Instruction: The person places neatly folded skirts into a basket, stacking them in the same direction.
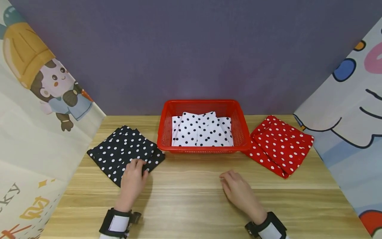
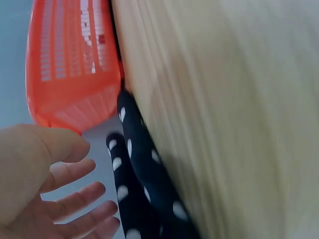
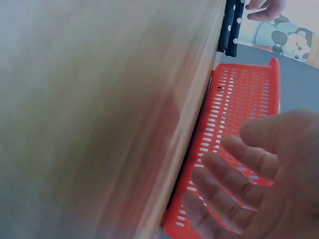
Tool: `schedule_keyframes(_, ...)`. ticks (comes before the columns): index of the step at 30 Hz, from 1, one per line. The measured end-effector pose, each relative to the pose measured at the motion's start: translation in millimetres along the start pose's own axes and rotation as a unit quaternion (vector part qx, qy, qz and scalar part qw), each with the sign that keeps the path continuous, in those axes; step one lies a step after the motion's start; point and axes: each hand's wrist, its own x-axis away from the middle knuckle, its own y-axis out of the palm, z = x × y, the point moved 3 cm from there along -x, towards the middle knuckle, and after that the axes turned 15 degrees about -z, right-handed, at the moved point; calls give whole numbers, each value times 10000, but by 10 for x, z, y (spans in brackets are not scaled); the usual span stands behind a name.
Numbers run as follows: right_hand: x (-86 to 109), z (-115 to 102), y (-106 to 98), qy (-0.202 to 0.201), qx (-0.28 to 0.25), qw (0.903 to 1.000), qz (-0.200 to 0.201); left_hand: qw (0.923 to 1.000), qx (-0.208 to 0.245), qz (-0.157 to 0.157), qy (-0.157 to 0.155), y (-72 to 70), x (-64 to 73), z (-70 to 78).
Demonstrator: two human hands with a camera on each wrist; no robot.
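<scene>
Cloth in black with white dots (image 1: 119, 152) lies folded on the tabletop (image 1: 185, 199), left of the red basket (image 1: 206, 149). Left hand (image 1: 133, 179) is over its near right edge, fingers loosely bent and parted, gripping nothing; can't tell if the fingertips touch the fabric. Right hand (image 1: 238, 191) is well apart from it, in front of the basket's right part, fingers relaxed, nothing held. White cloth with black dots (image 1: 206, 129) sits in the basket; red cloth with white dots (image 1: 282, 146) lies to the right, beyond the right hand.

Hard to see: part of the black cloth is behind the left hand, bottom of the white one behind the basket's front wall, red one's left corner behind the basket. Sleeves run off the bottom edge. Tabletop blurs in the right wrist view.
</scene>
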Motion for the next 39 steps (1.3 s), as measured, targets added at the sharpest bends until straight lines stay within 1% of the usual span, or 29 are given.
schedule_keyframes(3, 11, -15, 30, 176, -63, 9994, -279, 9996, -193, -182, -46, -55, -21, -97)
schedule_keyframes(6, 24, -29, 54, 236, -87, 9985, -479, 9981, -430, -434, -64, -104, -54, -208)
schedule_keyframes(10, 34, -67, 63, 48, -56, 9982, -602, 9954, -654, -694, -120, -189, -141, -394)
schedule_keyframes(14, 28, -114, 50, -210, -40, 9973, -703, 9924, -830, -883, -191, -276, -257, -597)
schedule_keyframes(17, 13, -138, 42, -355, -51, 9965, -762, 9908, -895, -983, -235, -335, -353, -723)
schedule_keyframes(20, -9, -155, 42, -463, -1, 9959, -778, 9892, -959, -1082, -224, -399, -451, -815)
schedule_keyframes(24, -45, -186, 38, -602, 96, 9952, -764, 9864, -1119, -1199, -103, -456, -572, -904)
schedule_keyframes(27, -70, -210, 32, -713, 130, 9946, -736, 9827, -1182, -1423, -104, -462, -651, -958)
schedule_keyframes(31, -100, -227, 26, -723, 139, 9941, -792, 9763, -1134, -1817, -296, -432, -721, -1028)
schedule_keyframes(34, -112, -227, 25, -650, 140, 9939, -880, 9717, -1055, -2074, -416, -384, -739, -1097)
schedule_keyframes(39, -117, -225, 31, -652, 117, 9938, -891, 9680, -831, -2328, -427, -289, -722, -1190)
